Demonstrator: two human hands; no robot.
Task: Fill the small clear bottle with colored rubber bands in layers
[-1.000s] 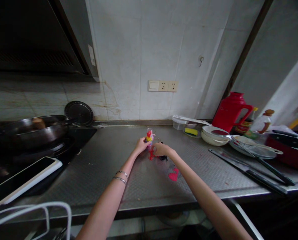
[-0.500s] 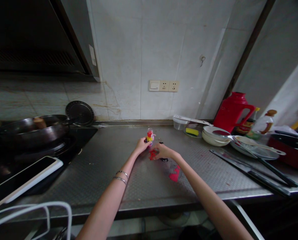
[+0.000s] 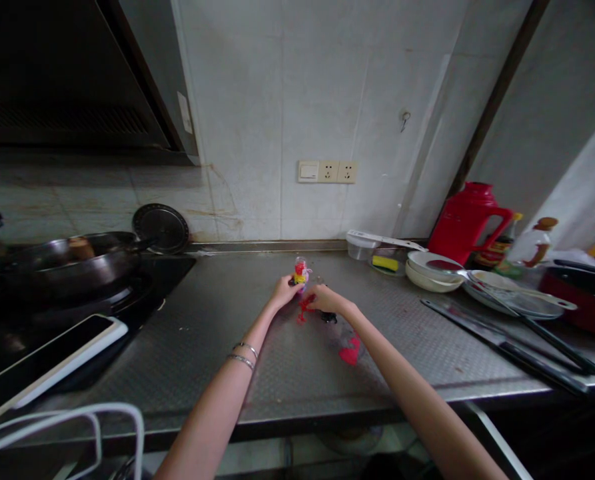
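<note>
My left hand (image 3: 284,293) is closed around a small clear jar (image 3: 300,268) with red and yellow contents and a coloured lower part, upright on the metal counter. Just to the right, my right hand (image 3: 326,299) pinches a red stringy thing (image 3: 304,308), part of which hangs toward the counter. Its exact kind is too small to make out. A small black object (image 3: 329,318) lies beneath that hand. Nearer the front edge is a flat bright-red piece (image 3: 349,351), seemingly in clear wrapping.
At left, a pan (image 3: 84,260) sits on the stove, with a phone-like white device (image 3: 67,360) in front. At right are stacked bowls (image 3: 434,277), a yellow sponge (image 3: 385,265), a long knife-like tool (image 3: 497,343) and a red thermos jug (image 3: 467,223).
My right hand's fingers have drawn closer together, and the red stringy thing now hangs lower from them. My left hand and the jar stay nearly in place.
</note>
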